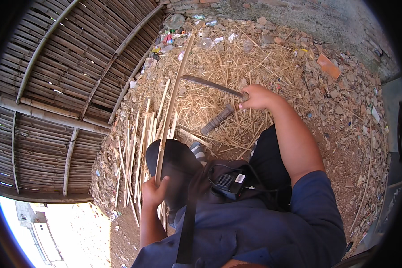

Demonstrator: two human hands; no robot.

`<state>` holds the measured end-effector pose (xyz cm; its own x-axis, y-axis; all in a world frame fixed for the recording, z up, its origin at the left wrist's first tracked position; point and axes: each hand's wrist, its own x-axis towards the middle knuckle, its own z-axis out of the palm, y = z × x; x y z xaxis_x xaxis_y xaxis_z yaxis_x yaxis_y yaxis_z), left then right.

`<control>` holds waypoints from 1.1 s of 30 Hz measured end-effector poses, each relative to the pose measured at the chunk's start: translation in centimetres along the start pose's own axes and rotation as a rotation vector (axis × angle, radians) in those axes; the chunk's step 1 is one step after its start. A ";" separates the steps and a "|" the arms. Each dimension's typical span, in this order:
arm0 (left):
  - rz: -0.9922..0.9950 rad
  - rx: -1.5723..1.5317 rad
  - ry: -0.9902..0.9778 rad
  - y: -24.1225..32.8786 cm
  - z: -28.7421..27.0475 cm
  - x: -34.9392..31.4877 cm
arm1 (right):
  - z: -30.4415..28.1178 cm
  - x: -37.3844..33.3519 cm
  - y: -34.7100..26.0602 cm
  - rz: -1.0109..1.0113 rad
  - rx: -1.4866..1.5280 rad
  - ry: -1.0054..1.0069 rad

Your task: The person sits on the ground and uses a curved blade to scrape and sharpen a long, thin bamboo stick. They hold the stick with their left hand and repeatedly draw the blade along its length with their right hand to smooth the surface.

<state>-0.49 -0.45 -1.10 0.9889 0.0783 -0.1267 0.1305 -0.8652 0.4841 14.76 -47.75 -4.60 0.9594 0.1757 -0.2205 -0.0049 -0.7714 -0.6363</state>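
Note:
My left hand (153,192) is closed round the lower end of a long, pale bamboo strip (172,96), which slants up and away from me past my left knee. In my right hand (257,97) is the handle of a long-bladed knife (212,85). The blade points left, and its tip meets or overlaps the strip's right edge; whether they touch I cannot tell. Below the knife, a dark ridged rod-like piece (218,119) lies on the shavings.
Several split bamboo strips (134,154) lie by my left leg. Shavings (236,62) cover the ground ahead, with rubble and litter around them. A slatted bamboo wall (58,67) stands left, a brick wall (308,18) behind. A black corded device (229,184) rests on my lap.

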 end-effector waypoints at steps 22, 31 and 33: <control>0.035 -0.074 -0.001 -1.8 0.4 0.0 | 1.4 0.5 0.0 -0.028 -0.197 -0.130; -0.065 -0.093 -0.099 -1.2 -0.2 0.6 | -2.7 -1.4 1.3 0.167 0.228 0.337; -0.077 -0.183 -0.179 -0.8 -0.6 1.1 | -1.9 -1.5 -0.2 0.087 0.156 0.241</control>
<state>0.55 0.61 -1.07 0.9492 0.0379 -0.3123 0.2320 -0.7549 0.6135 13.81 -48.98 -2.76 0.9927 -0.0517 -0.1087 -0.1152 -0.6709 -0.7325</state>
